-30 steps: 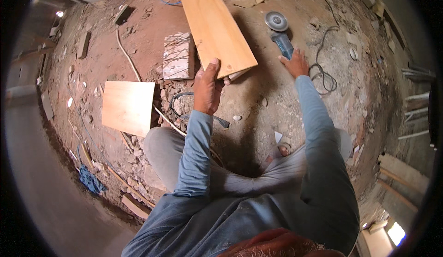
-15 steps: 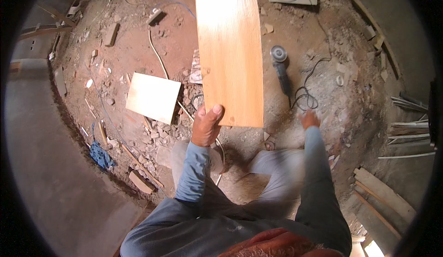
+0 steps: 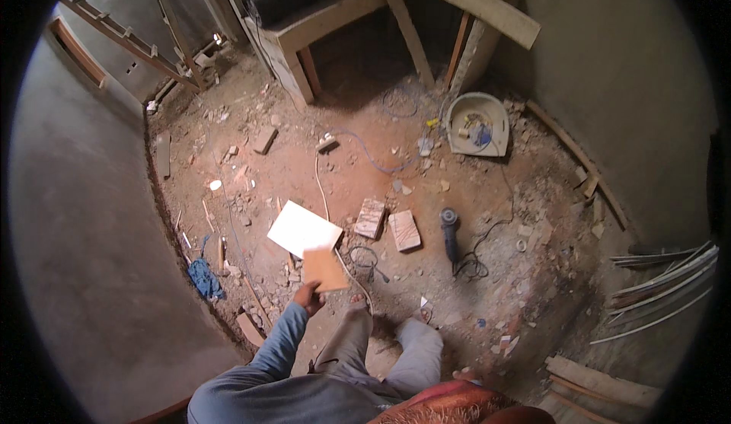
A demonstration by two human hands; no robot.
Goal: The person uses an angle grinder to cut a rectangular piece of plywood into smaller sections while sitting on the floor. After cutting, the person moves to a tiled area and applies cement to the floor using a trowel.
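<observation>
Your left hand [image 3: 308,299], low and left of centre in the frame, has its grip closed on the near edge of a flat, orange-tan rectangular wooden board [image 3: 324,270]. In the picture that board overlaps the lower edge of a pale, bright rectangular panel [image 3: 299,226] at centre left. A sliver of your right hand [image 3: 466,374] shows at the lower edge, right of centre; you cannot tell its grip from this view. Near the middle of the frame, two pinkish rectangular blocks with dark lines [image 3: 404,231] lie side by side on the dirt floor [image 3: 274,176]. Right of them lies a dark angle grinder with a round grey disc [image 3: 450,240], its black cord [image 3: 474,266] looped beside it.
</observation>
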